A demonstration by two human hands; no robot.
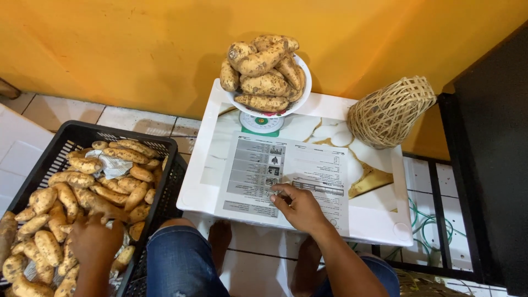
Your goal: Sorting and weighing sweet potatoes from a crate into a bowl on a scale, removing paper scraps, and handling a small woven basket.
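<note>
Sorting step, by the look of it: left hand (94, 240) lies palm-down, fingers curled among dusty tan sweet potatoes (82, 192) in the black slatted plastic crate (38, 159); firm grasp cannot be told. Right hand (300, 208) presses fingertips flat, pinching nothing, on a printed paper sheet (308, 170) atop the white marble-patterned low table (379, 223). Beyond it, a white bowl (302, 91) piled with potatoes rests on a small dial scale (261, 122); woven rattan basket (390, 113) farther right. Potatoes look knobbly, soil-speckled.

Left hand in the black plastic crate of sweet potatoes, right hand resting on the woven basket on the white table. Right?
Not quite. The head view shows the right hand resting on the printed paper sheet on the white table; the woven basket is untouched. The left hand is in the black plastic crate of sweet potatoes.
</note>
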